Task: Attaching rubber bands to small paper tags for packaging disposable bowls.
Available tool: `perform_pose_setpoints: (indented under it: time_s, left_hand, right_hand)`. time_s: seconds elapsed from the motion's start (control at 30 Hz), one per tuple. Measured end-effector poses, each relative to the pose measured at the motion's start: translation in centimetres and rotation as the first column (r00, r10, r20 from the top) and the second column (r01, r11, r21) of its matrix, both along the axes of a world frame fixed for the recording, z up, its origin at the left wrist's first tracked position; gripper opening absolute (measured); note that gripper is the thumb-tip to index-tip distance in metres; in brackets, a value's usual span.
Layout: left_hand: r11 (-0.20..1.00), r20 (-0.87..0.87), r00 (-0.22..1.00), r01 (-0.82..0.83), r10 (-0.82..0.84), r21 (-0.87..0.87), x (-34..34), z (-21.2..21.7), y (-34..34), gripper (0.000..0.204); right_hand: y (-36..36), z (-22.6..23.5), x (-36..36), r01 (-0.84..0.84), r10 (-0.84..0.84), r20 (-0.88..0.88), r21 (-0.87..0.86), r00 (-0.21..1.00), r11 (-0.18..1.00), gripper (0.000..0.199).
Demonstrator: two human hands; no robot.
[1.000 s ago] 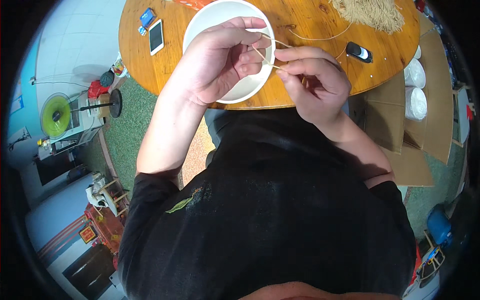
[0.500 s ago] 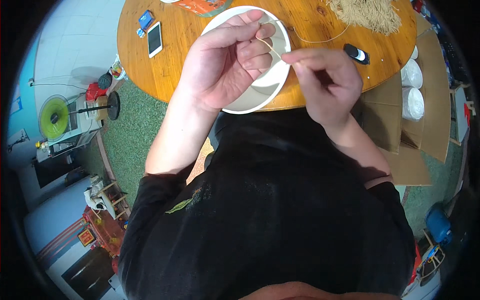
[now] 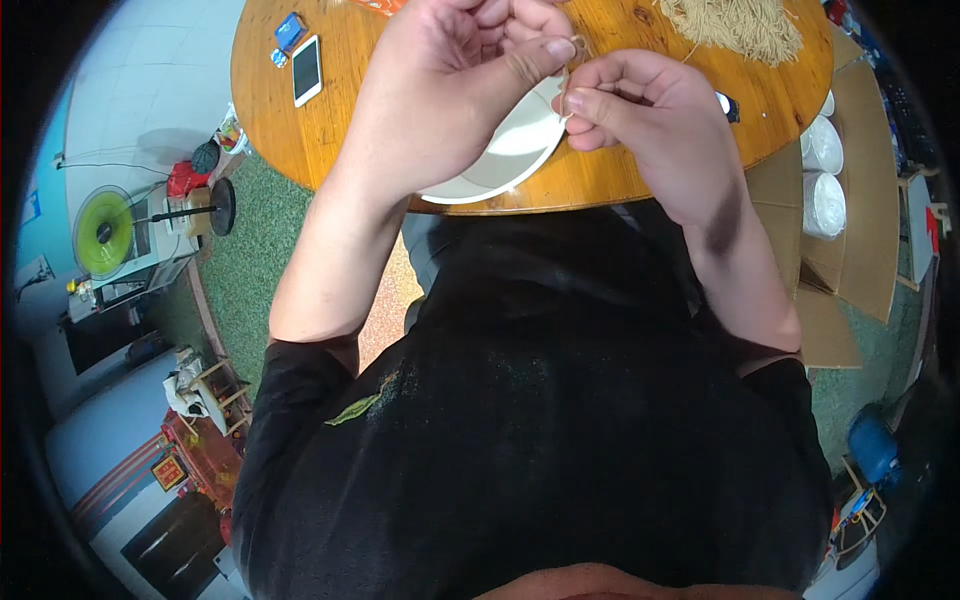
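Over the white bowl (image 3: 507, 188) at the table's near edge, both hands work on one thin beige cord (image 3: 585, 45). My left hand (image 3: 470, 75) pinches it between thumb and forefinger, and a small loop stands out beside the thumb tip. Just right of it and a little lower, my right hand (image 3: 650, 115) pinches the cord between thumb and fingers. The fingertips of the two hands almost meet. My left hand and forearm hide much of the bowl. A bundle of beige cord (image 3: 740, 28) lies at the far right of the table.
A white phone (image 3: 308, 70) and a small blue box (image 3: 290, 32) lie at the left of the round wooden table (image 3: 270, 120). A dark object (image 3: 733, 107) is partly behind my right hand. An open cardboard box (image 3: 850, 230) with white wrapped stacks (image 3: 824, 205) stands at the right.
My left hand has turned over from palm-up, its thumb now pointing right. My right hand has moved up and closer to it. The cord span between them is shorter, with a small loop showing.
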State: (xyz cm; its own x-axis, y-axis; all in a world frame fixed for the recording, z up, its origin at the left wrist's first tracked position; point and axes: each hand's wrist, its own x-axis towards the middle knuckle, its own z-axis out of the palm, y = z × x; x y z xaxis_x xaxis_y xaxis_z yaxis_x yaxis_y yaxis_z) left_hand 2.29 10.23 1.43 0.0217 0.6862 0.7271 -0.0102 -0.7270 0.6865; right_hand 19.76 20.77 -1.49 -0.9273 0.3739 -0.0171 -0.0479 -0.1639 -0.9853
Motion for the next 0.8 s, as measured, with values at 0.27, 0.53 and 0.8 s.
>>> perform_pose_setpoints:
  time_s: [0.27, 0.53, 0.8]
  left_hand:
    - [0.991, -0.098, 0.994, -0.066, 0.055, -0.119, 0.0, -1.1, -1.4, 0.031]
    - [0.620, -0.359, 0.797, -0.604, 0.486, -0.501, 4.1, 3.2, -3.7, 0.031]
    - [0.489, -0.573, 0.653, -0.755, 0.495, -0.437, 4.2, 0.4, -5.8, 0.016]
  right_hand:
    - [0.3, -2.1, -0.2, -0.063, 0.041, -0.164, -0.133, 0.986, 0.989, 0.015]
    - [0.0, -3.8, 0.0, -0.024, -0.019, -0.214, -0.198, 0.977, 0.980, 0.018]
    - [-0.2, -3.5, 0.2, -0.024, -0.031, -0.199, -0.267, 0.980, 0.963, 0.023]
